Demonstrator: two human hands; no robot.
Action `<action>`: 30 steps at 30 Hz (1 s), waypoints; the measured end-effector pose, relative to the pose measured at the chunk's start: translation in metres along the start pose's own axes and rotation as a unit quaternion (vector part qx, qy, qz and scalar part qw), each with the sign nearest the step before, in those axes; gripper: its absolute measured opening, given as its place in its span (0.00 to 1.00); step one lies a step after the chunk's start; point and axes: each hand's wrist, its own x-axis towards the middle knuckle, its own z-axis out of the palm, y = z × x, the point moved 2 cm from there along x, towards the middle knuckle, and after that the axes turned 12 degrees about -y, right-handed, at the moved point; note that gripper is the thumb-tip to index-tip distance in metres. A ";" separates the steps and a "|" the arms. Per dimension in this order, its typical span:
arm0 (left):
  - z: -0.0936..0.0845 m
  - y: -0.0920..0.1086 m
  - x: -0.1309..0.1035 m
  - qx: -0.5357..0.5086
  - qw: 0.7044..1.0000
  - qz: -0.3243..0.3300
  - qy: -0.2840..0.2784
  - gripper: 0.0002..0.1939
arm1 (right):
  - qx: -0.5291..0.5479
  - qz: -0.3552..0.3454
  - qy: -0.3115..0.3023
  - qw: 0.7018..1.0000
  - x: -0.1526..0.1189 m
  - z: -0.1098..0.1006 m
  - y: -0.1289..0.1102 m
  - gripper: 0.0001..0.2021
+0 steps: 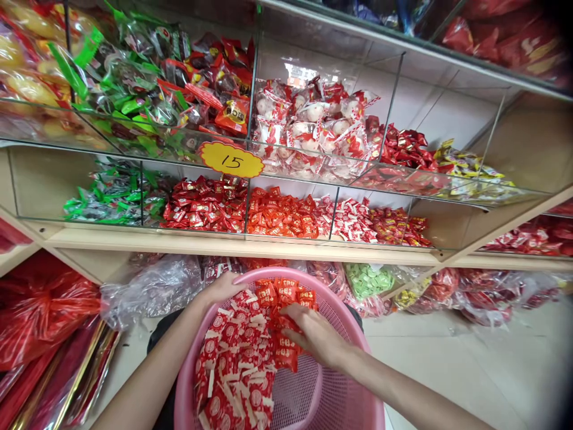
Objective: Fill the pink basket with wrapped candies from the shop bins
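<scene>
A pink mesh basket (347, 388) stands at the bottom centre, between my forearms. On its left side lie red and white wrapped packets (242, 352), and orange-red packets (286, 292) lie at the back and middle. My left hand (226, 288) is closed on the basket's rim at the back left. Inside the basket, my right hand (313, 334) reaches among the orange-red packets with its fingers curled over them. Its fingertips are partly hidden, but packets touch them.
Glass-fronted shelves (250, 239) of wrapped sweets span the view ahead, with a yellow price tag (231, 159) reading 15. Plastic bags (152, 286) of sweets lie beneath. A red bag (45, 310) and shiny rolls (67, 376) are at the left.
</scene>
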 end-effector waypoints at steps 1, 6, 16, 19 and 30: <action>0.000 0.000 0.000 0.001 1.000 0.000 0.002 0.16 | 0.043 -0.005 -0.006 0.999 0.000 0.000 -0.002 0.15; 0.000 0.007 -0.003 0.005 1.000 0.014 0.009 0.15 | 0.416 0.024 -0.135 0.899 -0.005 0.010 -0.010 0.16; -0.001 0.011 -0.004 0.003 1.000 0.022 -0.006 0.18 | 0.653 0.057 -0.163 0.737 -0.017 0.017 -0.004 0.11; -0.002 0.010 -0.002 0.000 1.000 0.017 -0.014 0.20 | 0.672 0.048 -0.164 0.721 -0.018 0.011 -0.006 0.10; -0.001 0.009 -0.003 0.004 1.000 0.010 -0.015 0.20 | 0.539 0.050 -0.133 0.830 -0.015 0.016 -0.002 0.15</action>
